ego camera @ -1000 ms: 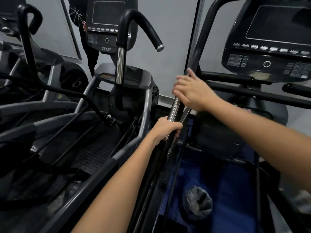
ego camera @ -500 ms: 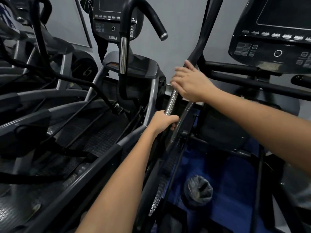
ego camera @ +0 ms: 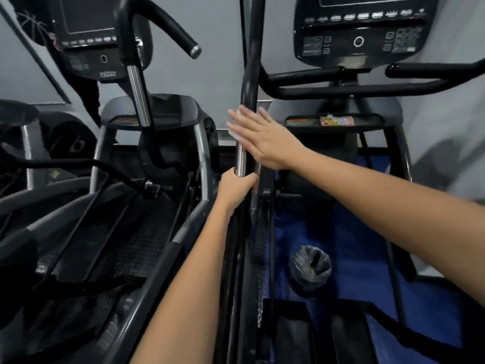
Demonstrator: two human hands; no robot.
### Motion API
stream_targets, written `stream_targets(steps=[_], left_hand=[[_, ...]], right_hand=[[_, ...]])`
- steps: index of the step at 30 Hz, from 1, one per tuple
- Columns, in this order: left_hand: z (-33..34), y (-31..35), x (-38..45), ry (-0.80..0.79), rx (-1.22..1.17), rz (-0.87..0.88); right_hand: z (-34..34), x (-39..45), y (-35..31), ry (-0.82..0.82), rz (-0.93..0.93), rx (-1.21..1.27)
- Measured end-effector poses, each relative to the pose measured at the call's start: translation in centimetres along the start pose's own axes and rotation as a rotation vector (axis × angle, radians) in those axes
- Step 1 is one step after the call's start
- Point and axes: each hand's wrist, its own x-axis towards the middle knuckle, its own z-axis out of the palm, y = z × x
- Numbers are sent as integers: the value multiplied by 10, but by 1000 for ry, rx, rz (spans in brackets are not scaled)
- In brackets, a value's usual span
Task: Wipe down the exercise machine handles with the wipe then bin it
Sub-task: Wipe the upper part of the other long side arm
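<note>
A tall handle bar (ego camera: 249, 61), black above and chrome below, runs up the middle of the head view. My left hand (ego camera: 237, 185) grips its chrome section low down. My right hand (ego camera: 262, 137) lies against the bar just above, fingers straight, pressing a white wipe (ego camera: 235, 134) to it; only slivers of the wipe show at my fingertips. A small bin (ego camera: 309, 266) lined with a grey plastic bag stands on the blue floor (ego camera: 367, 258) below my right forearm.
A second elliptical with its own curved handle (ego camera: 136, 74) and console (ego camera: 89, 35) stands to the left. The right machine's console (ego camera: 367, 35) and black fixed bars (ego camera: 341, 90) are above my right arm. Pedals and rails fill the lower frame.
My right hand has straightened from a curled grasp on the bar to flat fingers against it. The view has shifted, so the bar now stands upright. My left hand keeps its grip.
</note>
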Motion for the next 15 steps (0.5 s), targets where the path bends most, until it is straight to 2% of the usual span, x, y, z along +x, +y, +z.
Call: stream_targets(steps=[5,8,10,13,15], left_hand=[[-3,-2,0,-41,-46,24],[-4,-2,-5,-47,-76,45],[-3,-7,-5,-35,-85,60],[-1,-11,-3,-41,-83,54],[0,-12,1,-57,-85,27]], right_hand=[[0,37,-9,120,328,236],[15,29,-41,242,515,533],[20,11,-64,234,686,764],[13,-3,-81,111,882,933],[-2,17,-72,131,974,1045]])
